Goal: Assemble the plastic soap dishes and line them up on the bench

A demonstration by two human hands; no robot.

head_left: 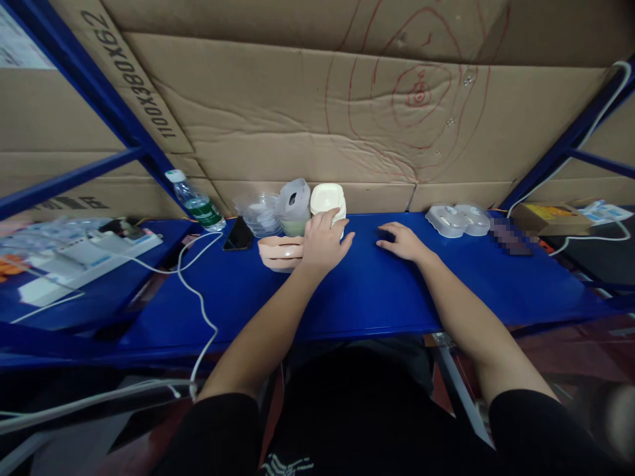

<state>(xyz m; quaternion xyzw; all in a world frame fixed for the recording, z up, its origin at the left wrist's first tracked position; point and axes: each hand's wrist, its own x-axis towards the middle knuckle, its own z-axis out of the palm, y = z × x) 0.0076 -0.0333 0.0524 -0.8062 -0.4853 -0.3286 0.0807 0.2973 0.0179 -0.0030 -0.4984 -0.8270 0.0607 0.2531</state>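
My left hand (323, 243) reaches to the front of a stack of cream plastic containers (328, 195), its fingertips at the stack and its thumb spread to the right. Beside that wrist sits a peach-coloured slotted container (278, 252), partly covered by the hand. Left of the cream stack stand a greyish translucent container (294, 198) on a greenish base and a group of clear round plastic containers (258, 215). My right hand (403, 243) hovers over or rests on the blue tabletop (367, 297), fingers stretched forward and apart, holding nothing.
A black phone (239, 234) and a water bottle (196, 201) stand at left, near a white cable (201, 297) and power strip (94, 261). Two joined clear-lidded containers (457, 219) and a cardboard box (550, 218) lie at right. Cardboard (278, 106) walls the back.
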